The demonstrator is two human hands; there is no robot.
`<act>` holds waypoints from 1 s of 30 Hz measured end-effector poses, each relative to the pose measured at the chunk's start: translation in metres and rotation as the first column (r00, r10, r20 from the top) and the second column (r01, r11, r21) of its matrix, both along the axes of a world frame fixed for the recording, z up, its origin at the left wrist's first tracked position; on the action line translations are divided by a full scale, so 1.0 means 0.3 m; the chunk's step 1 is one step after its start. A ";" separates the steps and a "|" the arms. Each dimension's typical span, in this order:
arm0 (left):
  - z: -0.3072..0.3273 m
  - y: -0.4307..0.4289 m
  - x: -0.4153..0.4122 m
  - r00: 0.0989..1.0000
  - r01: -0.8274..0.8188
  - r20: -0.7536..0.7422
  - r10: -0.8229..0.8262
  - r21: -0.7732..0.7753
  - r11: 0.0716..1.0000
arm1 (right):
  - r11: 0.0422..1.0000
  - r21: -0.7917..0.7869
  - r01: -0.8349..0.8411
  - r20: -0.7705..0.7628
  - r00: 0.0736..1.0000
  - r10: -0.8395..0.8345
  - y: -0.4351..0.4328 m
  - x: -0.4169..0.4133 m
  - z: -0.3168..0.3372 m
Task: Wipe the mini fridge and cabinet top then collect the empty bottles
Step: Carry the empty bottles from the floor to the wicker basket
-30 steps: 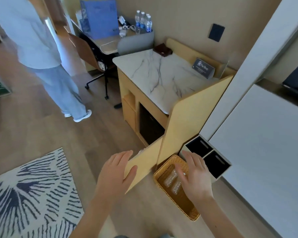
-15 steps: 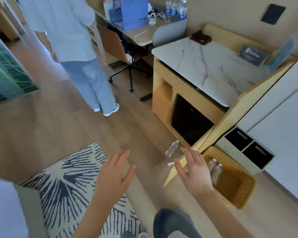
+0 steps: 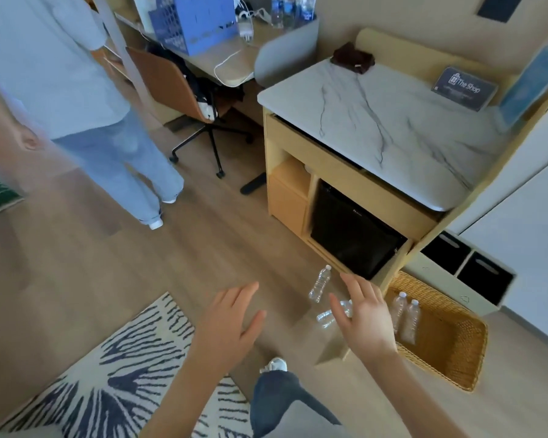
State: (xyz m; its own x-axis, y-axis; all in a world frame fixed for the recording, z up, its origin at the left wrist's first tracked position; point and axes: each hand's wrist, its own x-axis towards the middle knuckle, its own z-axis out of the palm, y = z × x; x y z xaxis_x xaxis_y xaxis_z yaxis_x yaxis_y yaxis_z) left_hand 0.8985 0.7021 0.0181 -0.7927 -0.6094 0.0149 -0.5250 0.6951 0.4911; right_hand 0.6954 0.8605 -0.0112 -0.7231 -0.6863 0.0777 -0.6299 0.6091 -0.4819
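Two clear empty bottles lie on the wood floor before the cabinet: one bottle further out, another bottle partly behind my right hand. That hand hovers over it, fingers spread, holding nothing. My left hand floats open above the floor to the left. A wicker basket at the right holds two more bottles. The black mini fridge sits inside the wooden cabinet under the marble top.
A person in jeans stands at the left. A desk with a blue box, water bottles and a swivel chair is behind. A patterned rug lies near left. A sign and dark box stand on the top.
The view has backed away from the cabinet and swung left, bringing the floor bottles into sight. Both hands came off the cabinet's side panel and basket and now hover open.
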 end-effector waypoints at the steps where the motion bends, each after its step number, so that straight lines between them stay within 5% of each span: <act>1: 0.011 -0.070 -0.026 1.000 0.025 0.003 -0.025 0.002 1.000 | 1.000 0.002 0.021 0.013 1.000 -0.021 -0.053 -0.023 0.011; 8: 0.107 -0.475 -0.307 0.977 0.209 -0.013 -0.213 -0.127 0.970 | 0.980 -0.086 0.182 -0.003 0.983 -0.182 -0.323 -0.203 0.102; 14: 0.059 -0.657 -0.551 0.919 0.394 0.004 -0.395 -0.066 0.917 | 0.911 -0.064 0.407 -0.013 0.913 -0.409 -0.406 -0.282 0.088; 22: -0.034 -0.959 -0.879 0.601 0.799 0.048 -0.798 -0.049 0.599 | 0.591 0.021 0.806 0.045 0.590 -0.806 -0.536 -0.191 0.060; 30: -0.025 -1.075 -1.112 0.351 0.933 0.003 -0.937 -0.087 0.349 | 0.392 0.016 0.920 0.015 0.392 -0.920 -0.725 -0.121 0.059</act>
